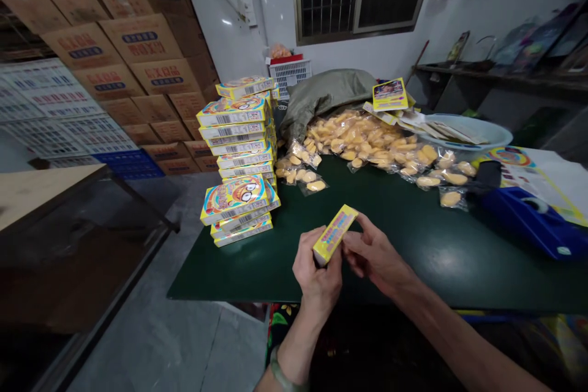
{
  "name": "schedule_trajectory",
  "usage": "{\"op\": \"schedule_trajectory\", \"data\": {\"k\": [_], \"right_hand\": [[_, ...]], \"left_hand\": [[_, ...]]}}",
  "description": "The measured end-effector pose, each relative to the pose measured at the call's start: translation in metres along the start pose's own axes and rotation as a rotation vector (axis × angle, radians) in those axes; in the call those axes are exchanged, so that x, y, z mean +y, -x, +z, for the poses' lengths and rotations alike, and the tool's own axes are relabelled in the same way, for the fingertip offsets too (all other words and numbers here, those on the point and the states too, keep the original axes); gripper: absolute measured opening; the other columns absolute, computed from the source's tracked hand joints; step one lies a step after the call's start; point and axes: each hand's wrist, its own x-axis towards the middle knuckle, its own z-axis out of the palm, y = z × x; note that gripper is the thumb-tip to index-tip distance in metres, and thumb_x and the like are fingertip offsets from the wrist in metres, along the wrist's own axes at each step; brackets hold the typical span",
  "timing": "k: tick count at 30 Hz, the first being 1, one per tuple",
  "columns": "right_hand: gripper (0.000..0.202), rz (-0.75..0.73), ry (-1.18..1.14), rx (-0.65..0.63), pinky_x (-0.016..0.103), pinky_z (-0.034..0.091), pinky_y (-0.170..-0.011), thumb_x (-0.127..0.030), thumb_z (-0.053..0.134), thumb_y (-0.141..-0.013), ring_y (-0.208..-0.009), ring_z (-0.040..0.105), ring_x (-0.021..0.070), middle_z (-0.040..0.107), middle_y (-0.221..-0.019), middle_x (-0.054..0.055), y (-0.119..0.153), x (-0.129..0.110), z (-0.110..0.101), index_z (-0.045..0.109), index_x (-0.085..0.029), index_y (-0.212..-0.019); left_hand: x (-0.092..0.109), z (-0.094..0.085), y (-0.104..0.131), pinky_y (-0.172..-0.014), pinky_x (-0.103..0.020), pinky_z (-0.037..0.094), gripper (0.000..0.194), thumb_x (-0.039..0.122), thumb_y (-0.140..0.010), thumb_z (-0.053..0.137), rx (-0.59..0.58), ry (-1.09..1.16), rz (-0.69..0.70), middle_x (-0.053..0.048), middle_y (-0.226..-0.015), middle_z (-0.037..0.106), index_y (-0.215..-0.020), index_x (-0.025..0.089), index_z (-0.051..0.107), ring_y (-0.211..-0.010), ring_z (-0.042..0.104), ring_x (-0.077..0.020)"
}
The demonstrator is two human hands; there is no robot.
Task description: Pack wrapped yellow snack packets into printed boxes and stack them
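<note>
Just above the front of the dark green table (463,251), a small yellow printed carton (336,235) is tilted with one narrow printed side facing up. My left hand (316,272) wraps around its lower end, fingers closed. At the far end of the carton, my right hand (374,251) has its index finger on the corner and its other fingers curled close by; the carton partly hides what they touch. To the left rises an uneven stack of similar yellow cartons (236,196). Beyond my hands lies a heap of yellow, oval pieces in clear wrappers (362,138).
A grey-green sack (328,95) lies behind the heap. Flat printed cartons (389,95) rest by a pale blue basin (493,131). On the right sits a blue tape dispenser (528,220) beside printed sheets (551,180). Brown cardboard boxes (147,43) are piled at the left wall.
</note>
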Motion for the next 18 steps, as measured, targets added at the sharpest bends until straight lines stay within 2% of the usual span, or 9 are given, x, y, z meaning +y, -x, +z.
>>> {"op": "schedule_trajectory", "data": {"k": [2, 4, 8, 11, 13, 16, 18], "right_hand": [[0.087, 0.011, 0.028, -0.011, 0.016, 0.030, -0.031, -0.046, 0.076, -0.062, -0.038, 0.043, 0.0072, 0.056, -0.056, -0.008, -0.003, 0.000, -0.003, 0.031, -0.020, -0.131], [0.089, -0.007, 0.082, 0.034, 0.016, 0.029, -0.031, -0.048, 0.074, -0.063, -0.035, 0.042, 0.0072, 0.058, -0.054, -0.007, -0.007, 0.003, -0.003, 0.029, -0.018, -0.134], [0.081, -0.023, 0.211, 0.177, 0.016, 0.025, -0.030, -0.049, 0.069, -0.065, -0.030, 0.033, 0.0069, 0.047, -0.038, -0.010, -0.013, 0.016, 0.003, 0.036, -0.012, -0.129], [0.077, 0.020, 0.274, 0.188, 0.017, 0.024, -0.030, -0.049, 0.066, -0.067, -0.030, 0.031, 0.0068, 0.045, -0.037, -0.010, -0.015, 0.028, 0.001, 0.038, -0.011, -0.128], [0.078, 0.029, 0.327, 0.207, 0.018, 0.025, -0.033, -0.048, 0.065, -0.067, -0.033, 0.033, 0.0076, 0.046, -0.039, -0.009, -0.015, 0.034, -0.007, 0.038, -0.011, -0.130], [0.072, -0.017, 0.449, 0.259, 0.020, 0.028, -0.038, -0.049, 0.061, -0.069, -0.038, 0.037, 0.0094, 0.046, -0.041, -0.008, -0.012, 0.043, -0.029, 0.043, -0.011, -0.128], [0.067, -0.059, 0.515, 0.274, 0.022, 0.029, -0.040, -0.051, 0.060, -0.070, -0.041, 0.039, 0.0105, 0.046, -0.042, -0.007, -0.008, 0.047, -0.045, 0.048, -0.011, -0.123]], "left_hand": [[0.003, -0.002, -0.001, -0.076, -0.027, 0.052, 0.024, 0.014, -0.077, 0.065, -0.031, 0.046, -0.067, -0.006, -0.092, 0.064, -0.099, 0.018, 0.058, -0.084, 0.063, -0.0151], [0.005, -0.003, -0.001, -0.074, -0.026, 0.052, 0.020, 0.018, -0.078, 0.064, -0.053, 0.123, -0.188, -0.006, -0.092, 0.064, -0.098, 0.018, 0.059, -0.083, 0.064, -0.0149], [0.004, -0.007, -0.002, -0.066, -0.021, 0.051, 0.025, 0.027, -0.075, 0.068, 0.002, 0.282, -0.488, -0.004, -0.086, 0.064, -0.095, 0.016, 0.059, -0.073, 0.063, -0.0121], [-0.003, -0.009, -0.007, -0.062, -0.019, 0.050, 0.033, 0.032, -0.069, 0.074, 0.109, 0.392, -0.660, -0.001, -0.078, 0.065, -0.093, 0.016, 0.057, -0.065, 0.062, -0.0097], [-0.007, -0.012, -0.012, -0.065, -0.021, 0.051, 0.038, 0.035, -0.065, 0.077, 0.226, 0.461, -0.738, -0.002, -0.078, 0.067, -0.090, 0.016, 0.056, -0.067, 0.063, -0.0107], [-0.009, -0.026, -0.025, -0.070, -0.026, 0.052, 0.043, 0.039, -0.060, 0.079, 0.395, 0.489, -0.756, -0.003, -0.082, 0.067, -0.088, 0.016, 0.055, -0.072, 0.064, -0.0132], [-0.010, -0.042, -0.037, -0.070, -0.025, 0.051, 0.043, 0.039, -0.062, 0.077, 0.484, 0.433, -0.690, -0.002, -0.083, 0.066, -0.092, 0.017, 0.055, -0.072, 0.063, -0.0124]]}}
